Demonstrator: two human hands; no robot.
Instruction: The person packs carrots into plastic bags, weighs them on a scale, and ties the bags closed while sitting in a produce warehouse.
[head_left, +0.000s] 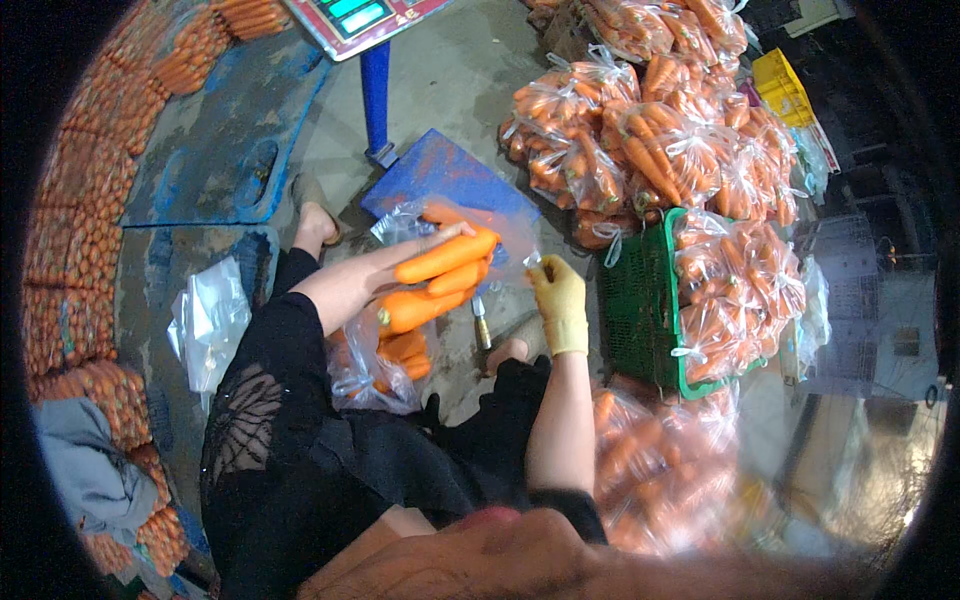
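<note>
My bare left hand (448, 237) is at the far side of several orange carrots (448, 256), its fingers against the top one. The carrots partly hide the palm. A clear plastic bag (517, 225) spreads from there over the blue scale platform (450, 169). My right hand (561, 304), in a pale yellow glove, pinches the right edge of this bag. Below the carrots, a tied bag of carrots (375, 375) rests by my legs. On the floor between my feet lies a small knife (481, 324).
The scale's blue post (376, 97) rises to a lit display (360, 15). Tied carrot bags (667, 142) are heaped at right, beside a green crate (637, 315) of more. Flat plastic bags (211, 315) lie on a blue pallet (202, 157) at left. Stacked carrot sacks (82, 225) line the left rim.
</note>
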